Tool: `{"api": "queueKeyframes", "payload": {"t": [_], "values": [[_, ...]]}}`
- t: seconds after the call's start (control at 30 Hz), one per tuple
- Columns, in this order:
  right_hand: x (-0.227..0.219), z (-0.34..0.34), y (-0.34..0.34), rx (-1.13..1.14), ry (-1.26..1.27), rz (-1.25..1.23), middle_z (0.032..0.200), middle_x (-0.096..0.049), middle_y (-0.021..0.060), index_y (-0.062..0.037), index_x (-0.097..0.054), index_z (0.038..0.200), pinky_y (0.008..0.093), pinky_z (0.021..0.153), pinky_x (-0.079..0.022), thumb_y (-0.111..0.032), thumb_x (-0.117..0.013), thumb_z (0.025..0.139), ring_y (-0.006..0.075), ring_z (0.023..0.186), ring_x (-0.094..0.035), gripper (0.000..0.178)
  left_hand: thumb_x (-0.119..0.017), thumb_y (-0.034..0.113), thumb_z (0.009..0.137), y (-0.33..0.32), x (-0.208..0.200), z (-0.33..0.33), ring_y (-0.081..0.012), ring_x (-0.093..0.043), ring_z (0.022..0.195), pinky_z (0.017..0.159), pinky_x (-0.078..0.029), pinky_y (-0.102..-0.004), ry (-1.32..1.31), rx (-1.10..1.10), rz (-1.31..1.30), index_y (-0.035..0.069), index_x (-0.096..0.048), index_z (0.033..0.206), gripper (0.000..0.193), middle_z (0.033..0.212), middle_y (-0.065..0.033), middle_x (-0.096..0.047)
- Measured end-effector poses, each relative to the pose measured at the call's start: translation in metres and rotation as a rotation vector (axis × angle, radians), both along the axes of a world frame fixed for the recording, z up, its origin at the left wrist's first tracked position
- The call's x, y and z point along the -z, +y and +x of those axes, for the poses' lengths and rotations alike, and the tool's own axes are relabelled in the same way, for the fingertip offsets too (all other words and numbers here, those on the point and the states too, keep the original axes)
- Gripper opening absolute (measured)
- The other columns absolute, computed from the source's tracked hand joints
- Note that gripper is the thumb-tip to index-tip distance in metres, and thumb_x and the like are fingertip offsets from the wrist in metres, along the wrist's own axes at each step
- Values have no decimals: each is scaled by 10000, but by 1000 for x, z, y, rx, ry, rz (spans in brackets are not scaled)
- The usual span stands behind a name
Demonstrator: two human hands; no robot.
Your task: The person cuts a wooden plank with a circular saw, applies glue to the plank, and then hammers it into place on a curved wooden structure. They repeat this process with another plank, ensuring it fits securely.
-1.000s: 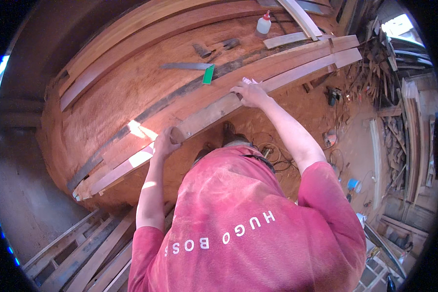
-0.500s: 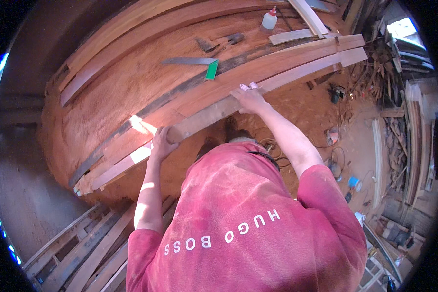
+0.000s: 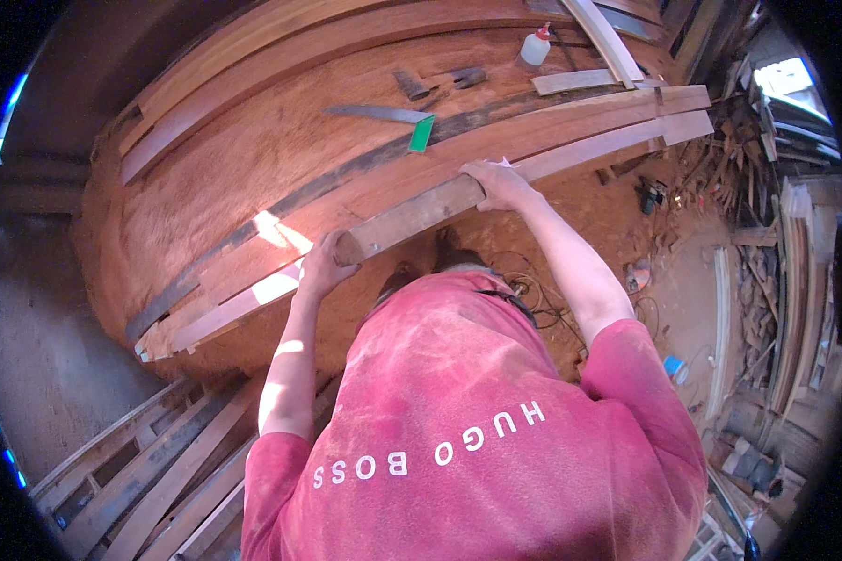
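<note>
At the left of the sawdust-covered desk [image 3: 225,178], we see a long pale board [image 3: 220,320] begin and run along the near edge toward the right end. Next comes the left hand [image 3: 321,269], its fingers bent around the left end of a thick wooden block [image 3: 416,218], pinching it against the thumb. The block sits at the middle of the near edge, in line with the boards; whether it touches the pale board below, we cannot tell. Beyond it, toward the far edge, lies a green-handled square [image 3: 422,133]. The right hand [image 3: 502,189] grips the block's right end, fingers curled over it. Toward the far right corner stands a red-capped bottle [image 3: 535,49]. By our judgement, the long boards are already laid out and the block is secured at both ends; releasing it is left.
</note>
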State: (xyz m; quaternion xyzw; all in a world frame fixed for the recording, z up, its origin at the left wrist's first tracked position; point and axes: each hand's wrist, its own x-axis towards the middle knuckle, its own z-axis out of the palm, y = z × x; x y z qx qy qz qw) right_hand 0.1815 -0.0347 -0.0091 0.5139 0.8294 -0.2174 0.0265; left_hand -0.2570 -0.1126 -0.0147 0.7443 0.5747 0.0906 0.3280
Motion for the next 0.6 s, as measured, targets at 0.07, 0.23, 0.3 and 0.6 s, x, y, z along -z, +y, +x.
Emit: {"api": "queueKeyframes", "payload": {"t": [0.07, 0.23, 0.3, 0.6], "values": [[5, 3, -3, -3, -21, 31, 1421, -579, 88, -153, -492, 1455, 660, 1115, -380, -237, -904, 657, 329, 1320, -554, 902, -879, 284, 682, 2, 0, 3, -361, -613, 1192, 982, -527, -450, 25, 10, 7, 105, -571, 1347, 755, 1282, -153, -615], [-3, -5, -8, 23, -72, 33, 1432, -574, 83, -158, -482, 1471, 664, 1119, -375, -249, -914, 666, 325, 1346, -531, 918, -866, 273, 664, 5, 4, -1, -359, -615, 1196, 986, -528, -449, 39, 1, -3, 114, -576, 1340, 753, 1281, -143, -619], [-7, -8, -8, 16, -113, 31, 1435, -573, 80, -159, -482, 1471, 665, 1121, -375, -257, -919, 671, 325, 1349, -529, 916, -858, 261, 659, 7, 6, -2, -366, -613, 1195, 988, -530, -452, 27, 4, -2, 114, -576, 1337, 748, 1285, -150, -614], [-3, -10, -9, 22, -138, 35, 1448, -569, 71, -168, -473, 1477, 655, 1127, -380, -311, -921, 686, 320, 1364, -520, 920, -852, 245, 660, 6, 9, -7, -397, -611, 1177, 976, -535, -470, 4, 9, 22, 94, -574, 1325, 736, 1276, -177, -596]]}}
